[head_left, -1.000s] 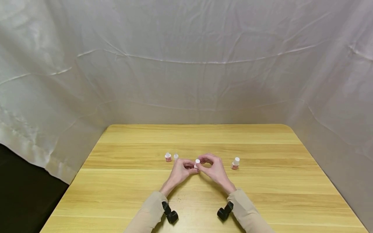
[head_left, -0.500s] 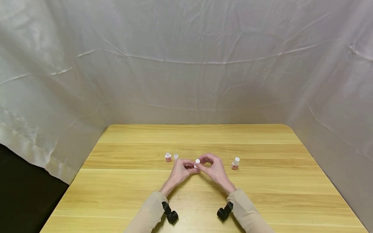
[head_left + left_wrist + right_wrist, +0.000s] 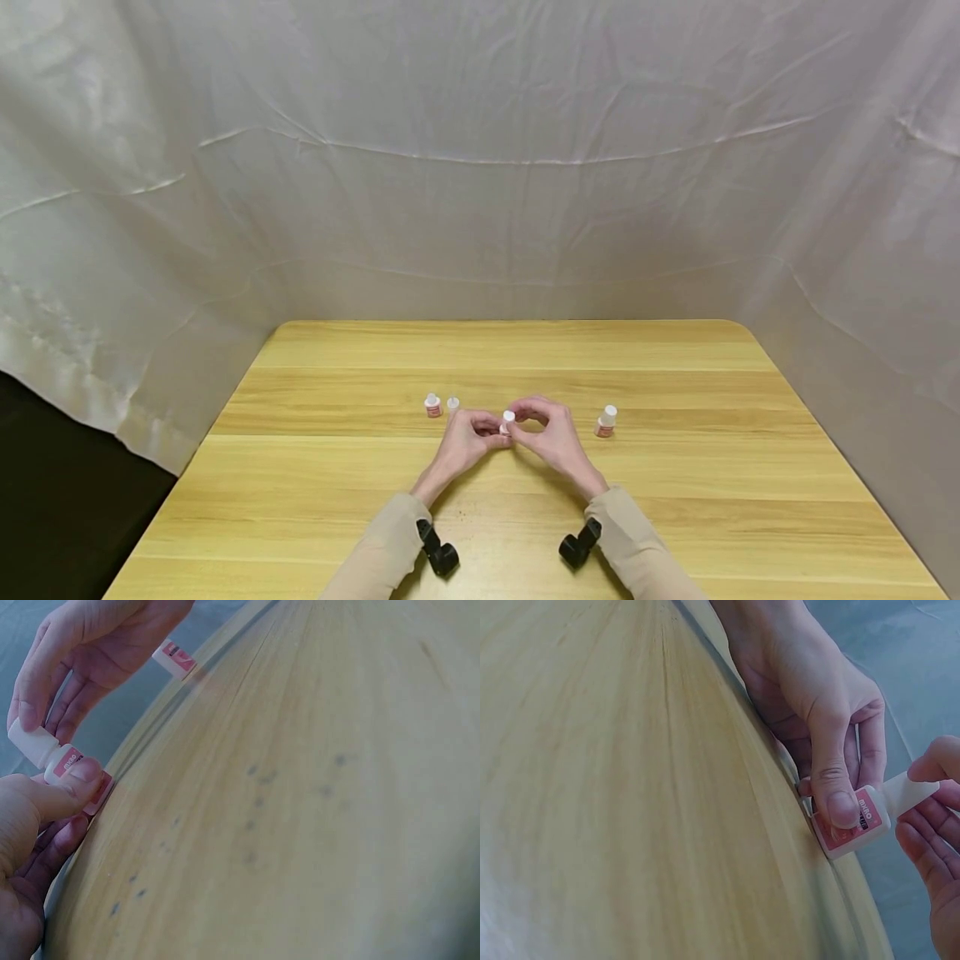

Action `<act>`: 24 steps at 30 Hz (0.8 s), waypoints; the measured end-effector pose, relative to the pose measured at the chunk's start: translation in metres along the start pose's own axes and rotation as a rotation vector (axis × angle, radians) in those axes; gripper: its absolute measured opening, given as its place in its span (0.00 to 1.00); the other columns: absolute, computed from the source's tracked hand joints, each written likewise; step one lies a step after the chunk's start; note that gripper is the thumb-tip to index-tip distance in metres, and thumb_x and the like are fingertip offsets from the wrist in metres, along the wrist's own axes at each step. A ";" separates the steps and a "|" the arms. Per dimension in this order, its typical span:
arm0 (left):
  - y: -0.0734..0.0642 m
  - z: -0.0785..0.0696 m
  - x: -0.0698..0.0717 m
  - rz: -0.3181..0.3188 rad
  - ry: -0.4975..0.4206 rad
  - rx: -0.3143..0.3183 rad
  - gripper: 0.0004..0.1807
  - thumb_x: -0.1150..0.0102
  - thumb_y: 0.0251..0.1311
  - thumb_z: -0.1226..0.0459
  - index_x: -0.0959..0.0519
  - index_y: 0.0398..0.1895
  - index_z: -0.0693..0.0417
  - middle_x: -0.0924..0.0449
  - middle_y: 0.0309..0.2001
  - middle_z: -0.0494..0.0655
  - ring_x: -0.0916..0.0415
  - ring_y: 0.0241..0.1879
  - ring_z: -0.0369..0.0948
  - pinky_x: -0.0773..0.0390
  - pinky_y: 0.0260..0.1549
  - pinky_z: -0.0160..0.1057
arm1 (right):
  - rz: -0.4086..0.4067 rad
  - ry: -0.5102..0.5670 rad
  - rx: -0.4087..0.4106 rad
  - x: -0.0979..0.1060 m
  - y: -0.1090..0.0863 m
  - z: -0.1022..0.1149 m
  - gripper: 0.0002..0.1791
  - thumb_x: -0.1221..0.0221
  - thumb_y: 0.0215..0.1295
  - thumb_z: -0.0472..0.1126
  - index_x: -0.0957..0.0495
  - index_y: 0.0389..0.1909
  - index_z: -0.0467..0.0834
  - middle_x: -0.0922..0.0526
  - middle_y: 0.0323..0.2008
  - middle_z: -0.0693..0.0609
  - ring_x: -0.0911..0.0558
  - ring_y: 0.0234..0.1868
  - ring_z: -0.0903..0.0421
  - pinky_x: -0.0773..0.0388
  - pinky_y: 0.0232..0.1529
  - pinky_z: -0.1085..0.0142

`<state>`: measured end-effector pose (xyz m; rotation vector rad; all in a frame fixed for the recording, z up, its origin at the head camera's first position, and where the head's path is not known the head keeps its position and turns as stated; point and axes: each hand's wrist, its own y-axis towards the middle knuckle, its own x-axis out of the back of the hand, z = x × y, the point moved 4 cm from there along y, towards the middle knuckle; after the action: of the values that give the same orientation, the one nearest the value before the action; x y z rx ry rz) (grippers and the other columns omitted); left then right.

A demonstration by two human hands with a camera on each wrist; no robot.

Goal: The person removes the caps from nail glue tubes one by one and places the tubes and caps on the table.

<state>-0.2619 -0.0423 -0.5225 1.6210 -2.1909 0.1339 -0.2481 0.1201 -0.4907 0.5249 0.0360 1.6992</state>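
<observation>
Over the middle of the table, a small white bottle with a red label stands upright between both hands. My left hand grips its body, the thumb pressed across the label in both wrist views. My right hand pinches the white cap at the top between thumb and fingers. Whether the cap is loose on the neck I cannot tell. Just beyond the left hand is another white bottle, its lower part hidden by the fingers.
A red-labelled bottle stands at the left, beside the partly hidden one. Another bottle stands to the right of the right hand. Pale sheeting hangs behind and at both sides of the wooden table.
Both hands stay in nearly the same place. The right thumb has shifted slightly at the cap, and a little more of the cap shows.
</observation>
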 end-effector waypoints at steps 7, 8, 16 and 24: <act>0.000 0.000 0.001 -0.002 -0.001 -0.014 0.12 0.24 0.51 0.68 0.12 0.39 0.62 0.10 0.36 0.57 0.12 0.32 0.40 0.15 0.35 0.29 | -0.023 -0.006 -0.029 0.000 -0.001 -0.001 0.15 0.28 0.57 0.34 0.16 0.46 0.37 0.12 0.41 0.42 0.14 0.41 0.52 0.17 0.56 0.52; 0.000 0.000 0.001 -0.002 0.002 -0.014 0.12 0.24 0.51 0.67 0.12 0.39 0.61 0.10 0.36 0.56 0.12 0.32 0.38 0.15 0.35 0.29 | -0.030 -0.013 -0.030 0.000 -0.001 -0.001 0.15 0.28 0.57 0.34 0.17 0.45 0.37 0.12 0.41 0.42 0.14 0.41 0.51 0.16 0.55 0.51; 0.000 0.001 0.000 0.000 0.012 0.002 0.13 0.24 0.50 0.67 0.12 0.40 0.60 0.10 0.37 0.55 0.12 0.32 0.37 0.15 0.36 0.29 | -0.054 -0.041 -0.051 -0.001 0.000 -0.002 0.12 0.26 0.55 0.35 0.15 0.40 0.41 0.11 0.38 0.46 0.14 0.37 0.57 0.15 0.52 0.55; 0.000 0.000 0.000 -0.009 0.008 0.001 0.13 0.24 0.50 0.67 0.13 0.40 0.61 0.10 0.37 0.56 0.12 0.34 0.44 0.15 0.36 0.28 | -0.030 -0.054 -0.033 0.000 -0.001 0.000 0.11 0.29 0.56 0.32 0.15 0.41 0.40 0.12 0.40 0.45 0.14 0.39 0.59 0.16 0.56 0.54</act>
<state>-0.2616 -0.0422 -0.5228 1.6278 -2.1776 0.1389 -0.2477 0.1203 -0.4911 0.5423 -0.0231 1.6532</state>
